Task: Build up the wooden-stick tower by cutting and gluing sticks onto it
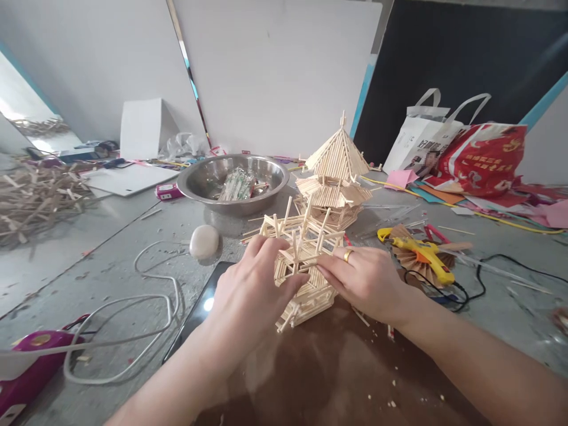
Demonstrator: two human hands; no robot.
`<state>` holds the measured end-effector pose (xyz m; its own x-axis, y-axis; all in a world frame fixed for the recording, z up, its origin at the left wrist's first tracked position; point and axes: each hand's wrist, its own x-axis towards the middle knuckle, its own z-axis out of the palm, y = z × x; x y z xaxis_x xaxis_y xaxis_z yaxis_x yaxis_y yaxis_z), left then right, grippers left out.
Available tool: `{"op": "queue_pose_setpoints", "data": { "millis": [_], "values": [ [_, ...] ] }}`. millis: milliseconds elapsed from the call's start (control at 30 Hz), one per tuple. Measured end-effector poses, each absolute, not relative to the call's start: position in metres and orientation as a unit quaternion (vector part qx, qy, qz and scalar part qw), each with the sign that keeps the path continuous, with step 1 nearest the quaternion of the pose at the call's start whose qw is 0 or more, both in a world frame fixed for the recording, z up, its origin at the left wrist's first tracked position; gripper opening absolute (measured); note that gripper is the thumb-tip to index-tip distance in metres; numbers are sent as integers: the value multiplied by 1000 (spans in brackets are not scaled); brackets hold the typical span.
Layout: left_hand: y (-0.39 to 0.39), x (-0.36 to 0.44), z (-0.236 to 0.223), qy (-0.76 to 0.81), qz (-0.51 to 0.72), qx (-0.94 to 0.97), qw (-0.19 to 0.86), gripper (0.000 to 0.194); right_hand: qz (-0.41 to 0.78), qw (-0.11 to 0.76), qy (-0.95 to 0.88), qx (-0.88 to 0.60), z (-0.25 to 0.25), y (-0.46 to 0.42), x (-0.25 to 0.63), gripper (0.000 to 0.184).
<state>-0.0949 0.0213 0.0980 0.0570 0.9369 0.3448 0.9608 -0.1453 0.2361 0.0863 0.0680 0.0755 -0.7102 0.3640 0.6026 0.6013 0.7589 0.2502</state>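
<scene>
One stick frame (306,290) is standing between left hand (252,284), grip wide at nine o'clock, and right hand (373,281), apparently pinching a thin stick (311,260) at three.

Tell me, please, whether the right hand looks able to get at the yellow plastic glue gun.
Probably yes: the glue gun lies beside the right hand with nothing tall between, though that hand's fingers are at the pale wooden stick frame.
</scene>
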Motion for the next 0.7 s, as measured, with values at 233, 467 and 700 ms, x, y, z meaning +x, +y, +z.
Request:
{"op": "queue_pose_setpoints", "data": {
  "millis": [233, 467, 700],
  "values": [
    [30, -96, 87, -648, -222, -728, 1, 39, -242, 260, -894, -272, 76, 74, 79, 17],
    [35, -97, 85, -643, -221, -733, -31, 22, -250, 236, -892, -292, 76, 72, 76, 18],
    [36, -95, 82, -638, -235, -731, -58, 14, -233, 204, -902, -302, 76, 73, 75, 11]
  ]
}}
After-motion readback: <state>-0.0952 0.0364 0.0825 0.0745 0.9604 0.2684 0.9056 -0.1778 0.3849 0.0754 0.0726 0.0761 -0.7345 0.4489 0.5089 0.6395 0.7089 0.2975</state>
